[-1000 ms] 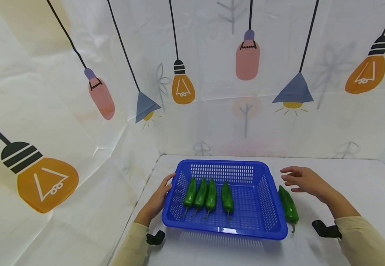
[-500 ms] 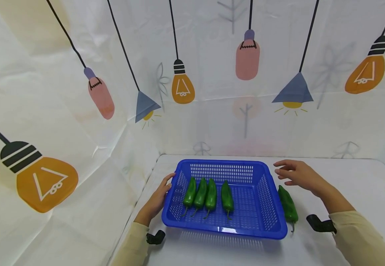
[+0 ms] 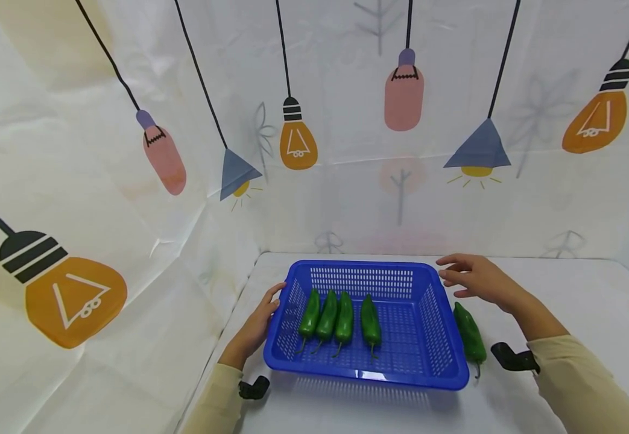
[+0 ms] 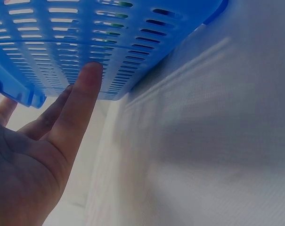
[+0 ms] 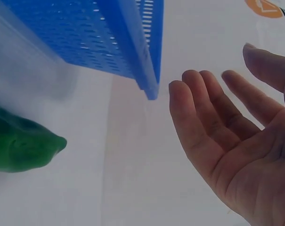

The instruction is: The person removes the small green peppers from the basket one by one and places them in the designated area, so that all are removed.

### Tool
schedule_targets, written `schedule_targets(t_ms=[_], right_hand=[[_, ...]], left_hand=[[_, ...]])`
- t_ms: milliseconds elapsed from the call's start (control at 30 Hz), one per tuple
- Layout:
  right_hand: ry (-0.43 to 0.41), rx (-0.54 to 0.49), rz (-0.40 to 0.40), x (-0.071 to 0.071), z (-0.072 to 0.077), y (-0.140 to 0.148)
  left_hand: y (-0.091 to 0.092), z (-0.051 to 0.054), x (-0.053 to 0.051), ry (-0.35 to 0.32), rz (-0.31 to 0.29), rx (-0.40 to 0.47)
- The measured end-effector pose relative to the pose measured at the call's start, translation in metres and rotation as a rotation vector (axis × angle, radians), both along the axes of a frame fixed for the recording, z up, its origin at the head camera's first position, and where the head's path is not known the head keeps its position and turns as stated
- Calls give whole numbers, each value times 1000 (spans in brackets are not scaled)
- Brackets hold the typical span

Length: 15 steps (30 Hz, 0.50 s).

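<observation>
Head: L hand (image 3: 257, 325) touches rect. blue plastic basket (image 3: 403, 328), prob. to steady it; 4 long green peppers (image 3: 345, 317) inside, lone green pepper (image 3: 470, 333) on white table (image 3: 564, 295), just R. L wrist: fingers (image 4: 81, 101) apart, one straight vs. basket. R wrist: R hand (image 5: 241, 146) empty nearby, fingers loosely spread.

The white table (image 3: 585, 289) has a straight far edge (the far right corner is rounded). A perforated blue basket (image 3: 361, 280) stands on it, toward the left. One green pepper (image 3: 470, 336) lies directly on the surface, just right of the basket, stem end near.
</observation>
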State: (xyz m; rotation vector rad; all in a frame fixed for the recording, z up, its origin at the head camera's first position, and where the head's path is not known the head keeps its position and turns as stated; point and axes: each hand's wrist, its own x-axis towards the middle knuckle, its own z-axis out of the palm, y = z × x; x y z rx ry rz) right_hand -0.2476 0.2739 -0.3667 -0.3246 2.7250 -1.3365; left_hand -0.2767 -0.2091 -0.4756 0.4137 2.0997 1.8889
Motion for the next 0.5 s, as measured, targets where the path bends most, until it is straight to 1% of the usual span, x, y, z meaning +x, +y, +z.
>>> schedule_targets(t_ms=[233,500], right_hand=[[-2,-19,24,-2,8,-8],[-7,-44,45,-6,13,-17]], left_hand=[[-1,-1,-1,-11,11,-3],[0,-1,-2,-7,-5,10]])
